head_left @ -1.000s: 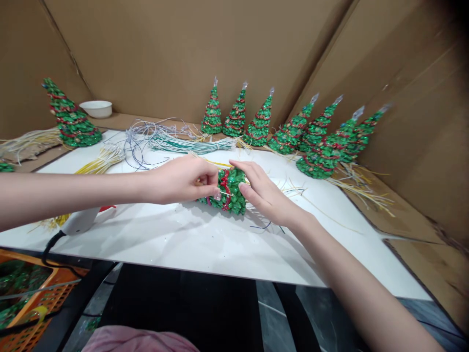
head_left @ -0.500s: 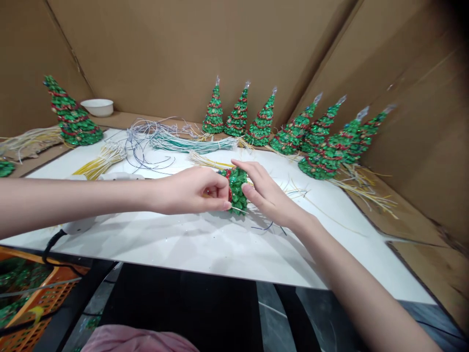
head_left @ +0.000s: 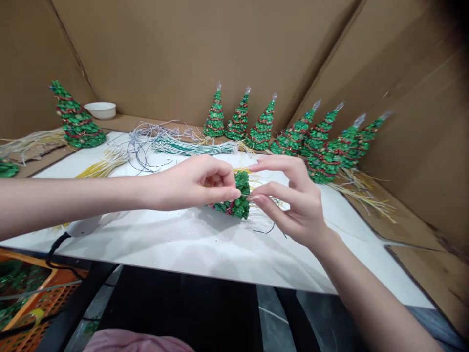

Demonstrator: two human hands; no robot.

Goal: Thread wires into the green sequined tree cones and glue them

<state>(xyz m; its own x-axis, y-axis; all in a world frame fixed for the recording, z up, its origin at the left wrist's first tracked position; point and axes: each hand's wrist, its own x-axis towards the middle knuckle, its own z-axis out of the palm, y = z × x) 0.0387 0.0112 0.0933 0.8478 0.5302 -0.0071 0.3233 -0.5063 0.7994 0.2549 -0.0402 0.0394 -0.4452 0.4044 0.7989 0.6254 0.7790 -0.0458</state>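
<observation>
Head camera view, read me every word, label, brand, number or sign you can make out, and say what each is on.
None: no readable text shows anywhere.
Brown cardboard walls, white round bowl, orange plastic basket: no lettering visible.
Green tree ornament with red garland, partly covered by the left hand: no lettering on the part that shows.

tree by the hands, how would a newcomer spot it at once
On the white table, find the left hand. Partly hidden by it, the tree lies on its side, unlike the upright back trees.
</observation>
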